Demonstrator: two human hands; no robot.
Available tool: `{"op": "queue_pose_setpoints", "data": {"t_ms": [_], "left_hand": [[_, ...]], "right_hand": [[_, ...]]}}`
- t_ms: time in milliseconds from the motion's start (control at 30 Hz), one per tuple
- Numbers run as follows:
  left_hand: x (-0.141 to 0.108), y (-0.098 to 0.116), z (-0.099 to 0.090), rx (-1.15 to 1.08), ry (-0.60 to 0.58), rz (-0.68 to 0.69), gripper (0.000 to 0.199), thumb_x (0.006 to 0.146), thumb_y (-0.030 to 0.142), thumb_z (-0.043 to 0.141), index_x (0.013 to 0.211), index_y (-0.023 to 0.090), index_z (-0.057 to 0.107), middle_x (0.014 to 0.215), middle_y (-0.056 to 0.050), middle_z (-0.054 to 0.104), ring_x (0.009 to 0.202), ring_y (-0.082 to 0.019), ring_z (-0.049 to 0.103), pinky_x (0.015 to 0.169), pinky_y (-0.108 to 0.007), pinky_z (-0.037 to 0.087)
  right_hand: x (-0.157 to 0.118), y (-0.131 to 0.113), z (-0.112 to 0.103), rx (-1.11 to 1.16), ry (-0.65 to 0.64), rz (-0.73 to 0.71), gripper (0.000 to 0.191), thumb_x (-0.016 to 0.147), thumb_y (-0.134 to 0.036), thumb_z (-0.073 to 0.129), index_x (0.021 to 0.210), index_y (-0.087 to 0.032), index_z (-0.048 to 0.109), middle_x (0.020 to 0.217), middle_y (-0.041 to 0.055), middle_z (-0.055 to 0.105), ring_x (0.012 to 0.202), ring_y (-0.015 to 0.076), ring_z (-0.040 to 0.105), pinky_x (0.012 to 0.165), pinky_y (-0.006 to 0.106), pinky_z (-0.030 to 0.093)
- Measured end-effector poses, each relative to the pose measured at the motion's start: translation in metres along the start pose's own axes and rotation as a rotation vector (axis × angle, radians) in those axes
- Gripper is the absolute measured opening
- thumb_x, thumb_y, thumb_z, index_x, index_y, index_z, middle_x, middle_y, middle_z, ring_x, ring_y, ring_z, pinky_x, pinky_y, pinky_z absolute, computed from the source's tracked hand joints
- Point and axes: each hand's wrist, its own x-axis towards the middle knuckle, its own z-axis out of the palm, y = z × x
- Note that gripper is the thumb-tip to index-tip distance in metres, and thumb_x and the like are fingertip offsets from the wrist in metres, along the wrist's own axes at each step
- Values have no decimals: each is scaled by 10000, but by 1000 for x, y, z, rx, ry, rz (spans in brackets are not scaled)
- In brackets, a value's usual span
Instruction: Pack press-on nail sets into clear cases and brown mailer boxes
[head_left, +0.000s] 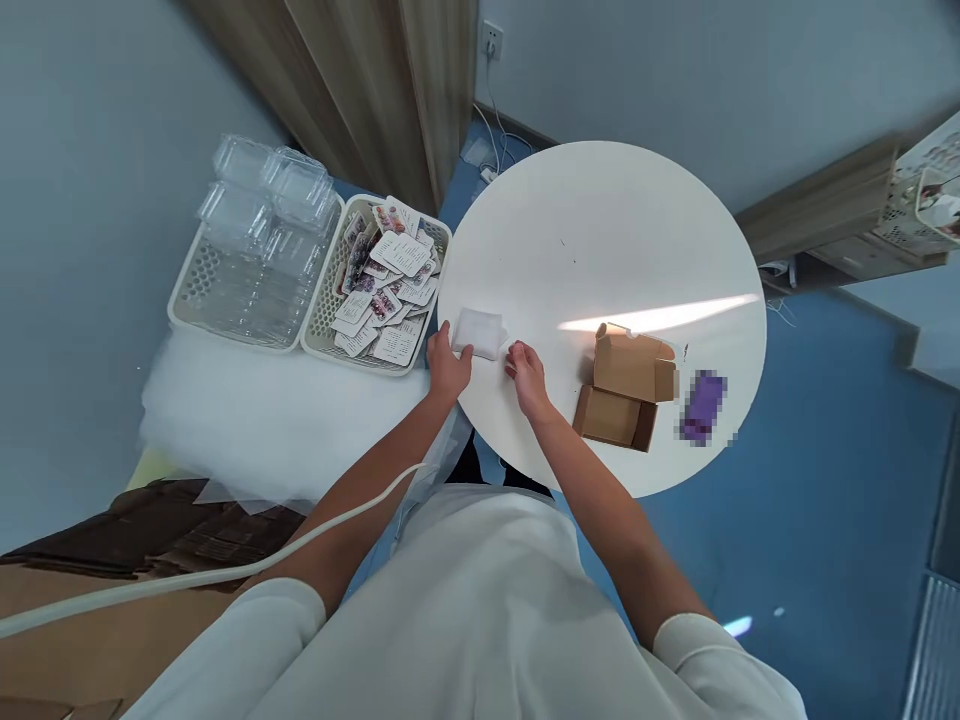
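Note:
A small flat packet in translucent white foam wrap (478, 334) lies near the left edge of the round table. My left hand (450, 366) grips its left side and near corner, thumb and fingers apart around it. Just right of the packet is my right hand (529, 378), its fingers curled and pinched together. A thin wrap flap sticks out toward these fingertips; whether they hold it is hidden. Farther right on the table stands an open brown cardboard box (616, 416) with its lid folded back.
Left of the white round table (615, 215) are a basket of printed cards (431, 340) and a basket of clear plastic boxes (292, 345). Foam sheets (255, 400) are stacked below them. A blurred purple item (703, 405) lies by the box. A pale cable (247, 570) crosses near my left arm.

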Motion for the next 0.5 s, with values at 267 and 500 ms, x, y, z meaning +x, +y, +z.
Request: {"op": "queue_pose_setpoints", "data": {"t_ms": [267,500], "left_hand": [[6,-1,-1,-71,-92,17,517,662,163,599,1167,146,490,1102,-109,499,926,-211,535,817,-356,458],[-28,-5,3,-454,-145,-120,345,698,241,588,1030,149,564,941,-68,577,727,-112,552,707,-280,474]], "right_hand": [[19,-2,24,15,-15,-44,355,747,-325,520,1070,-190,463,1050,58,591,915,147,563,818,315,447],[-15,9,-9,164,-4,-39,347,695,-301,583,1008,-190,483,937,43,622,845,146,575,786,312,451]]}}
